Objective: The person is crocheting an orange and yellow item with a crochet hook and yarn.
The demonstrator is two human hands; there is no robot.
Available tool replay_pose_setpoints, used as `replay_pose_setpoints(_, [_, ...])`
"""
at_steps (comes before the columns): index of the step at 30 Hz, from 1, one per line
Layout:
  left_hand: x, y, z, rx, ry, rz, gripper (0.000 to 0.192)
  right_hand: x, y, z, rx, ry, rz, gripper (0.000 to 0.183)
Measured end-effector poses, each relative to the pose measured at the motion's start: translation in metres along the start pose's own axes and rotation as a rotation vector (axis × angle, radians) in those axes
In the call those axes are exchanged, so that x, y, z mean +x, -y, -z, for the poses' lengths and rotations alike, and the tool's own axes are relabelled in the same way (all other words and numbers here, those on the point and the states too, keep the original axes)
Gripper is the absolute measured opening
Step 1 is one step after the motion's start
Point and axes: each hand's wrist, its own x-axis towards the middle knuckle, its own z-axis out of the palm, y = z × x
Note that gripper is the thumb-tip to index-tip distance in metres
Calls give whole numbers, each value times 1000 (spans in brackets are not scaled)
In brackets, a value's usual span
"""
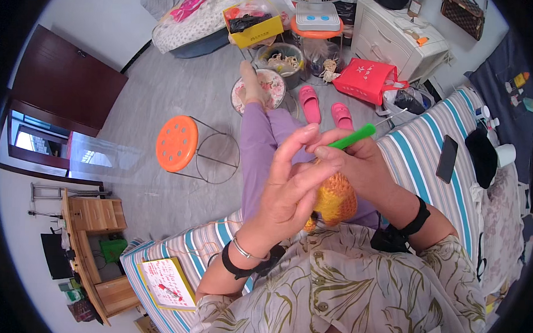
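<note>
A crochet hook with a green handle (353,136) is gripped in my right hand (359,163). What looks like its thin metal shaft points to the upper right, away from my left hand. Below my fingers hangs an orange and yellow crocheted piece (336,197), its upper edge hidden behind them. My left hand (287,189) is at the left side of this piece and seems to hold its top, with the index finger raised and bent. The fingertips of both hands meet just above the knitwork. No strand of yarn can be made out between the fingers.
I sit on a bed with a striped sheet (421,158); a phone (447,159) lies to the right and a yellow-edged board with writing (167,284) to the left. An orange stool (177,143), pink slippers (310,104) and a red bag (366,80) stand on the floor.
</note>
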Motion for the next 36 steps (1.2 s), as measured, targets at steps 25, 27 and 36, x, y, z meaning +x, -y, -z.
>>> replay_pose_setpoints(25, [-5,-38,48,367,-93,341,38,-12,12,6,-109,-37,91,13])
replay_pose_setpoints(27, [-19,-30,39,443,50,377,34,-15,11,2,-99,-43,112,13])
replay_pose_setpoints(36, [-28,-16,53,487,325,375,16,-12,-2,3,-492,54,447,12])
